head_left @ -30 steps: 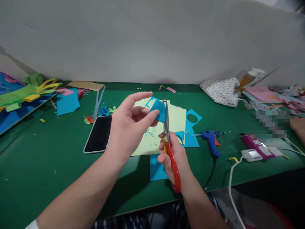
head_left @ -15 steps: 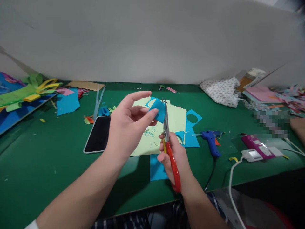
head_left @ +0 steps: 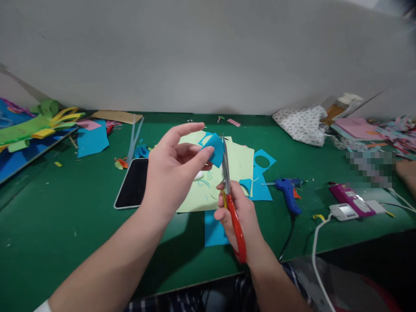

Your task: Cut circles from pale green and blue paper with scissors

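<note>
A small piece of blue paper [head_left: 216, 151] is pinched between the thumb and fingers of my left hand [head_left: 175, 173], whose index finger sticks out above it. My right hand [head_left: 242, 212] grips red-handled scissors [head_left: 236, 225] with the blades pointing up. The blades are nearly together, right at the paper's right edge; whether they touch it I cannot tell. Under both hands lie pale green sheets [head_left: 240, 160] with thin blue offcuts on them. Beside these is a blue scrap with a round hole [head_left: 273, 161], and another blue sheet [head_left: 214, 229] lies nearer me.
A phone or tablet [head_left: 131, 184] lies left of the green sheets. To the right are a blue glue gun [head_left: 289, 193] and a magenta box [head_left: 352, 199] with a white-corded device [head_left: 344, 212]. Paper strips [head_left: 48, 123] pile at far left. Someone's arm [head_left: 406, 175] shows at the right edge.
My left hand has shifted slightly left, and the blue paper has turned a little, its edge drawing away from the blades. The scissors have hardly moved.
</note>
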### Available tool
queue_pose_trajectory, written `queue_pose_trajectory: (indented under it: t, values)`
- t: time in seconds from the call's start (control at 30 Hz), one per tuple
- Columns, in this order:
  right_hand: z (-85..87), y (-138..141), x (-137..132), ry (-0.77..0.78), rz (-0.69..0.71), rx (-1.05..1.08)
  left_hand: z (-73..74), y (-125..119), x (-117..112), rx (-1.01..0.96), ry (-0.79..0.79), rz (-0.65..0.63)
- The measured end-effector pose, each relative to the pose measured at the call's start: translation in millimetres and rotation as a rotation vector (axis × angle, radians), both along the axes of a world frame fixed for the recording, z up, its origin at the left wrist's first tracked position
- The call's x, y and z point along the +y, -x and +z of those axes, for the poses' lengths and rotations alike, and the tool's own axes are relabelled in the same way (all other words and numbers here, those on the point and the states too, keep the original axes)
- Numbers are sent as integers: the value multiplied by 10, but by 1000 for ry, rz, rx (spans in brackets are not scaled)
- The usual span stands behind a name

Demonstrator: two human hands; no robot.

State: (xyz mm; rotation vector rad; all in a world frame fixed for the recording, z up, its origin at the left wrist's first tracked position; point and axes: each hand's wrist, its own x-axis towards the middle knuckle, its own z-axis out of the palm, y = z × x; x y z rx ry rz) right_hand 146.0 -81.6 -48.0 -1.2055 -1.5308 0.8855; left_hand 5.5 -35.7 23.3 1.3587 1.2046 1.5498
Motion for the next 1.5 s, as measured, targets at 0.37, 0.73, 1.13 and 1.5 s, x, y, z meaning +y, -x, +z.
queue_pose_trajectory:
  t: [0.37,0.73,1.13,1.5]
  values:
    - [-25,-5,-7,5,1,0,36,13,-9,-81,8,-24]
    - [-39,-9,-5,-10,-35,-38,54,0,10,-105,6,9]
    - [-15,-25,12,16,-40,-36,5,49,52,-60,-25,32]
    - [-120,-648,447,324,-389,-775,-122,-7,194,-246,192,-61]
